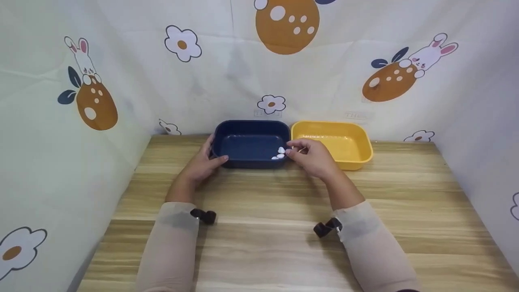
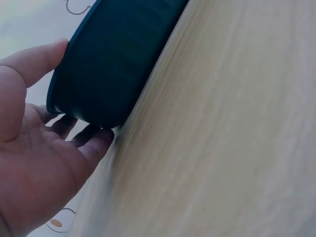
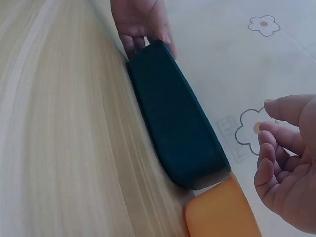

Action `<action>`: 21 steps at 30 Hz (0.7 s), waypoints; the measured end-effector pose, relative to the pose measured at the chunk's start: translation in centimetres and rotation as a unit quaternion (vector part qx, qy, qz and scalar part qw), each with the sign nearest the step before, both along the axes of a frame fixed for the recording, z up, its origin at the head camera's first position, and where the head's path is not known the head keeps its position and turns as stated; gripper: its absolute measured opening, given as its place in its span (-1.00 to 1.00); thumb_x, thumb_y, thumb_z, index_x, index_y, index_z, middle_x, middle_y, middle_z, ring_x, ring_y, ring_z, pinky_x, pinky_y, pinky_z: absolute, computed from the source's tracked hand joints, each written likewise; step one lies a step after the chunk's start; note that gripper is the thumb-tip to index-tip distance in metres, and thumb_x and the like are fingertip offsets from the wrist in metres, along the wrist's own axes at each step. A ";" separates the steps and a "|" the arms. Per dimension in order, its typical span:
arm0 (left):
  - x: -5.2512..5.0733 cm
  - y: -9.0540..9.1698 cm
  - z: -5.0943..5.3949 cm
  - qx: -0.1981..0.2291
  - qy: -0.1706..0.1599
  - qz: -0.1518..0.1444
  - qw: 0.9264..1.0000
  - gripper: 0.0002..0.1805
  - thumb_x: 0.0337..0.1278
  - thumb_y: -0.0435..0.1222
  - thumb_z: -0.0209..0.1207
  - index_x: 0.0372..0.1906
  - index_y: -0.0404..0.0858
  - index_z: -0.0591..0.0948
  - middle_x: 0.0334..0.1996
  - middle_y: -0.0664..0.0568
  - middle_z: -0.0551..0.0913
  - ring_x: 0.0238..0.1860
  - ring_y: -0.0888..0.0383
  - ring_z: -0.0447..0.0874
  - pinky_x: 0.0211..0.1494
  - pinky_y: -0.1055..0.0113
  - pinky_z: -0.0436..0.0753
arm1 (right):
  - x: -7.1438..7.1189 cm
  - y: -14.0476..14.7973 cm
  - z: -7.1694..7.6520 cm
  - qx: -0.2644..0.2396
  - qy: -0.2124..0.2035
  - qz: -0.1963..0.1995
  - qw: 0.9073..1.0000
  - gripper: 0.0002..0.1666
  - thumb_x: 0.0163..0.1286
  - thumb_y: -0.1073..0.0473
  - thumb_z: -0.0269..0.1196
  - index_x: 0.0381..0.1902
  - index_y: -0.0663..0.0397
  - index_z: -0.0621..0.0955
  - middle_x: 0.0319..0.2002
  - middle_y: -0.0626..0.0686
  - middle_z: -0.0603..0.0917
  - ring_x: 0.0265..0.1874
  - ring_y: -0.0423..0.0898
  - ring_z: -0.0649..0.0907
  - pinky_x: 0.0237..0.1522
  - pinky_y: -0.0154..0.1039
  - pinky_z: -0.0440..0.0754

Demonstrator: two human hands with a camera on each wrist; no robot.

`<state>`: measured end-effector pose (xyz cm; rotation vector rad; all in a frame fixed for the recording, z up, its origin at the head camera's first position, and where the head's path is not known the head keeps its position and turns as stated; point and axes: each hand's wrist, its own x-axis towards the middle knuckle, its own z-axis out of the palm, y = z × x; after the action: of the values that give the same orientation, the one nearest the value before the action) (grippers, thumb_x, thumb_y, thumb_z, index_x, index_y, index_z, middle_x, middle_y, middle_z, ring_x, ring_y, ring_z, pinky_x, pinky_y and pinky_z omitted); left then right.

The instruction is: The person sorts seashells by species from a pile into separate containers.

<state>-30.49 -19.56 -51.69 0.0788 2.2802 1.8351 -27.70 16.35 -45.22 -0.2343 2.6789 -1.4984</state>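
A dark blue plastic bin stands against the back wall. My left hand holds its left end, thumb on the front rim and fingers along the end wall; the left wrist view shows those fingers low against its side. Small white pebble-like pieces lie in the bin's front right corner. Over its right end is my right hand, beside the pieces. In the right wrist view, that hand has loosely bent fingers, thumb and forefinger apart, and nothing shows between them.
A yellow bin stands directly right of the blue one, partly behind my right hand. Both rest on a wood-grain table. Printed cloth with flowers and rabbits hangs at the back and sides.
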 end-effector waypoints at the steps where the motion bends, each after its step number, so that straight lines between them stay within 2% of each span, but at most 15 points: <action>1: 0.0 0.0 0.0 -0.002 -0.001 -0.002 1.000 0.15 0.39 -0.21 0.38 0.79 0.01 -0.16 0.80 -0.05 -0.16 0.80 0.00 -0.22 0.84 0.07 -0.13 | 0.0 0.2 0.0 -0.001 0.003 -0.002 1.000 -0.64 0.46 0.05 0.42 0.14 0.03 0.79 -0.22 -0.01 0.73 -0.25 -0.09 0.61 -0.25 -0.35 0.58; 7: -0.1 0.1 0.0 -0.014 -0.007 -0.003 1.000 0.13 0.40 -0.19 0.36 0.79 0.07 -0.15 0.80 -0.03 -0.12 0.80 0.02 -0.21 0.83 0.07 -0.10 | 0.2 1.1 0.2 0.001 0.013 -0.008 1.000 -0.65 0.47 0.02 0.41 0.14 -0.03 0.80 -0.15 0.00 0.78 -0.21 -0.07 0.62 -0.15 -0.29 0.58; 11: -0.2 0.3 -0.1 -0.014 -0.008 0.000 1.000 0.13 0.39 -0.19 0.37 0.79 0.08 -0.13 0.80 -0.05 -0.11 0.80 0.00 -0.20 0.84 0.03 -0.14 | 0.0 1.8 0.1 0.003 0.012 -0.013 1.000 -0.61 0.48 0.02 0.41 0.17 0.03 0.78 -0.14 0.02 0.76 -0.17 -0.05 0.61 -0.09 -0.26 0.58; 21: -0.3 0.3 -0.3 0.004 -0.003 0.000 1.000 0.12 0.40 -0.25 0.36 0.79 0.03 -0.13 0.80 -0.03 -0.11 0.80 0.02 -0.19 0.84 0.06 -0.13 | -0.8 4.8 0.1 0.001 -0.047 -0.048 0.998 -0.50 0.54 -0.12 0.34 0.29 -0.03 0.71 -0.07 0.04 0.67 -0.09 0.03 0.62 -0.21 -0.36 0.64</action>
<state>-30.76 -19.21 -51.94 0.0746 2.2684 1.8417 -28.48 21.18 -45.09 -0.0353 2.6527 -1.4917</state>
